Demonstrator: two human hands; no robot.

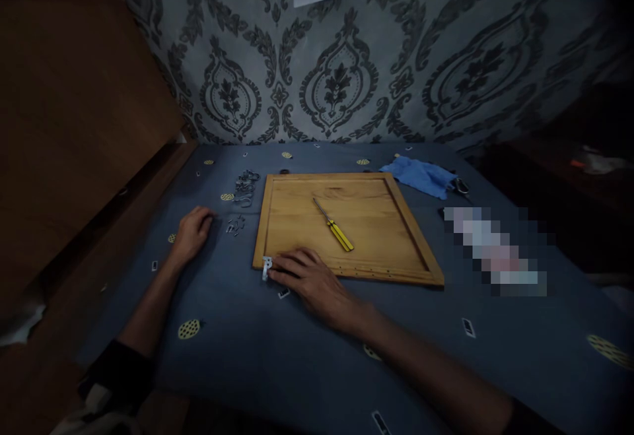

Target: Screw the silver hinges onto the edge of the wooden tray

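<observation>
A square wooden panel (391,250) with a raised frame lies on the blue cloth. A yellow-handled screwdriver (335,226) rests on its middle. My right hand (310,280) lies on the panel's near left corner, fingers pressed together on a small metal bracket (267,268) at that corner. My left hand (192,232) rests palm down on the cloth to the left, fingers curled loosely, close to a small pile of screws (236,224). Nothing shows in the left hand.
A heap of metal hooks and fittings (246,186) lies beyond the screws. A blue rag (419,175) sits at the panel's far right corner. A wooden board (74,118) leans at the left, with a patterned wall behind. A blurred object (495,250) lies to the right.
</observation>
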